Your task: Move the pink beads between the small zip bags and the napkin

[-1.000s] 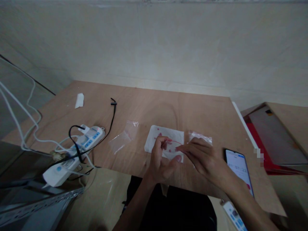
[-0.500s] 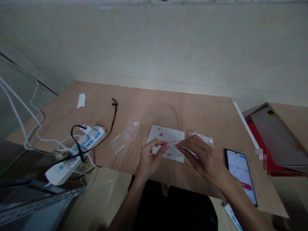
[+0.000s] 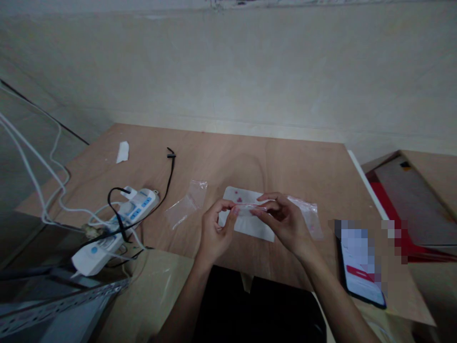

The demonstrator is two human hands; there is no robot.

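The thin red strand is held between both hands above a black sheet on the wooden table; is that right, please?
Not quite: the head view shows that the sheet on the wooden table is white, not black. The thin red strand is indeed held between the left hand and the right hand above it.

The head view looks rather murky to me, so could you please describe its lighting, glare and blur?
Head view: dim, greyish light overall; head view: glints along the clear plastic bag left of the hands; head view: square pixel blocks mask part of the phone; head view: the red strand at the left hand and right hand lacks fine detail.
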